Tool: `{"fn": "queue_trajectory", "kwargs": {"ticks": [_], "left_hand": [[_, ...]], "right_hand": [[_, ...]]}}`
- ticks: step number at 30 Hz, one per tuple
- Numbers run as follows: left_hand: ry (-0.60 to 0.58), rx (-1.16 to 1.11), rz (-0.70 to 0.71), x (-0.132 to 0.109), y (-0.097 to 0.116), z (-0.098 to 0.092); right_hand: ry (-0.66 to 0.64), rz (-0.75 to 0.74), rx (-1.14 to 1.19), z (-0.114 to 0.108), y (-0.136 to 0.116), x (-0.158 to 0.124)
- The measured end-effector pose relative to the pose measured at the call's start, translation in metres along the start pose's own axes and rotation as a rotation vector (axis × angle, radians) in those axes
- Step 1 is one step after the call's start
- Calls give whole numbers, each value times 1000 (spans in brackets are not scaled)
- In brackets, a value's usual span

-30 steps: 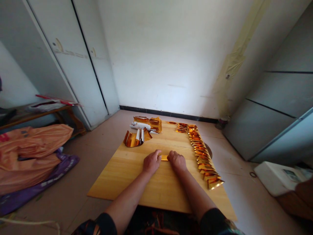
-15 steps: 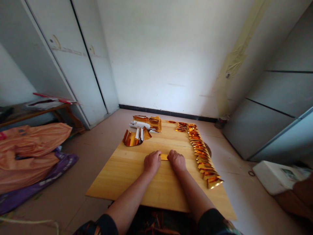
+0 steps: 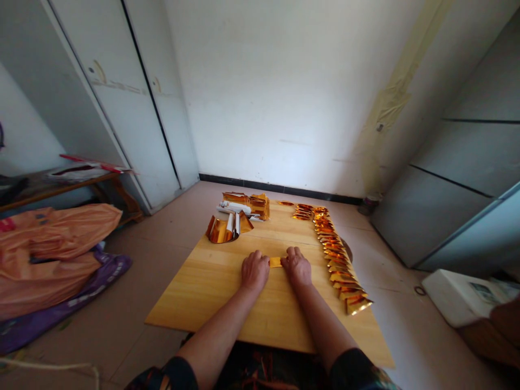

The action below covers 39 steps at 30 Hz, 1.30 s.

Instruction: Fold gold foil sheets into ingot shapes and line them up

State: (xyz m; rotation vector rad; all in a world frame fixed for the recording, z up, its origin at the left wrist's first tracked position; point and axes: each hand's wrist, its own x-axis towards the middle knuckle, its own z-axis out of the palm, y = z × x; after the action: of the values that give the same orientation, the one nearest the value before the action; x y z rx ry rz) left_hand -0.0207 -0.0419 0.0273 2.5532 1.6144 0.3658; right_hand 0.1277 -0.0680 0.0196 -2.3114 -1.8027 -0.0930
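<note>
Before me, the gold foil strip (image 3: 275, 262) is lying on or just above the wooden board (image 3: 211, 292), between the left hand (image 3: 255, 270) and the right hand (image 3: 297, 266), its length running from side to side. Neither hand is standing nearer: each is holding one end, with fingers curling narrowly and hiding that end from me.

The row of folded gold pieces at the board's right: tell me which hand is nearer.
Right. The right hand sits left of the row of folded gold pieces, not touching it; the left hand is farther left, past the gold strip between the hands.
</note>
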Motion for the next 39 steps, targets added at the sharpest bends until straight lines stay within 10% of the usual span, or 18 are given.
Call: {"fn": "queue_trajectory", "kwargs": {"ticks": [23, 39], "left_hand": [[-30, -194, -32, 5, -9, -3], [-52, -168, 3, 3, -18, 1]], "right_hand": [[-219, 105, 151, -21, -16, 6], [-163, -20, 357, -7, 22, 12]]}}
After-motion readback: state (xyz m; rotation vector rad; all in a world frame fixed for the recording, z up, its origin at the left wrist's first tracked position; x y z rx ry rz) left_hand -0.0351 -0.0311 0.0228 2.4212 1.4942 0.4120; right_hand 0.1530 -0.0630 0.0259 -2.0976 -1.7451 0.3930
